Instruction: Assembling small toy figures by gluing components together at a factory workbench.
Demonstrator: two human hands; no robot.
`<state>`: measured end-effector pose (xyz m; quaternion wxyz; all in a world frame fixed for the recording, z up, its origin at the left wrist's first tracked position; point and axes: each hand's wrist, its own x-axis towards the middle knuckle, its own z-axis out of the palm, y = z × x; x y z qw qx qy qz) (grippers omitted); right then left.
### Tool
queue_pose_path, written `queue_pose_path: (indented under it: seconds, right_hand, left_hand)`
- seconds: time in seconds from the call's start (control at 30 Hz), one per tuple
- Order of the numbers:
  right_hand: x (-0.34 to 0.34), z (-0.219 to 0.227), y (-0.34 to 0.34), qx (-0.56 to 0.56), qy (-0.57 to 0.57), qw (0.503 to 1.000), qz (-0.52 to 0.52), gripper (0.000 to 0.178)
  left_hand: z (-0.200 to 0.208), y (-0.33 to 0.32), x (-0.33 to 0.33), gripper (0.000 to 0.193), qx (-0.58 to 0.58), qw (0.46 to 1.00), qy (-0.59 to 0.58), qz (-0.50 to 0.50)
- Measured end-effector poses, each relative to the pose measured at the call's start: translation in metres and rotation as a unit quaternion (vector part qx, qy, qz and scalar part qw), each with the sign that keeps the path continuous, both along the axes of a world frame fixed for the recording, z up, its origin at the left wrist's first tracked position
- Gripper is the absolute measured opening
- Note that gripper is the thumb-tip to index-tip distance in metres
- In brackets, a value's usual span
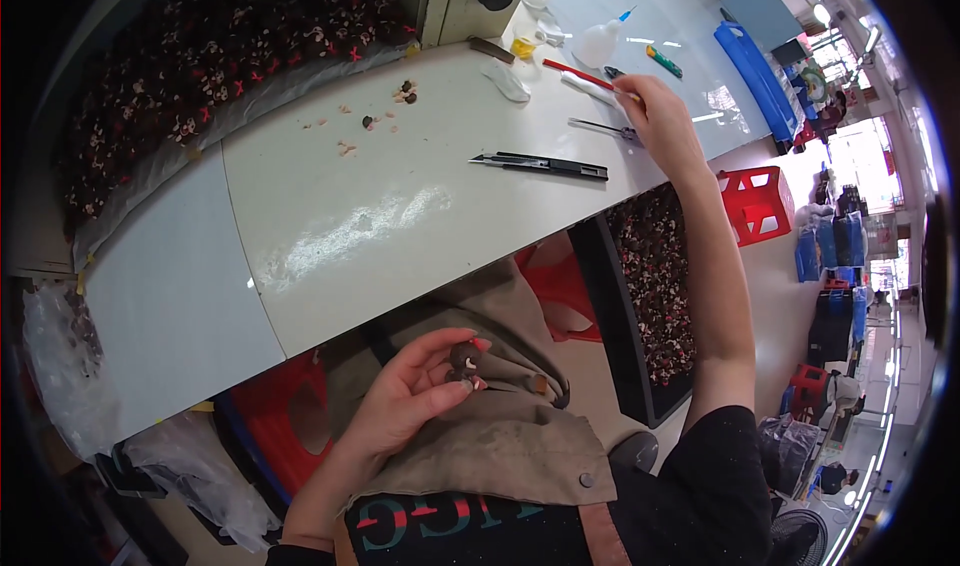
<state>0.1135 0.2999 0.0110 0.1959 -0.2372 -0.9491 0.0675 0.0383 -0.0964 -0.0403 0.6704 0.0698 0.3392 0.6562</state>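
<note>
My left hand (405, 396) is above my lap, its fingers pinching a small brown figure (464, 358) with pale and red bits. Most of the figure's lower part is covered by the fingertips. At the far right of the table, my right hand (652, 116) has its fingers closed on the end of a thin red pen (578, 72). Right below that pen lies a white pen (588, 88). A thin metal-tipped tool (600, 128) lies under the wrist side of the right hand. Nearer to me is a black utility knife (540, 166), its blade pointing left.
A plastic-lined heap of small brown parts (240, 66) fills the back left. Loose bits (368, 123) lie mid-table. A white squeeze bottle (598, 44), green-yellow cutter (663, 62) and blue tray (755, 81) are farther off. A black crate of brown parts (655, 286) stands below the table edge.
</note>
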Motion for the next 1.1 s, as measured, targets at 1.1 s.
queue_pose_path:
  seconds: [1.1]
  right_hand:
    - [0.062,-0.029,-0.206,-0.519,0.187,0.806,0.212,0.022]
  left_hand:
    - [-0.002,0.011,0.018,0.052,-0.035,0.995,0.089,0.020]
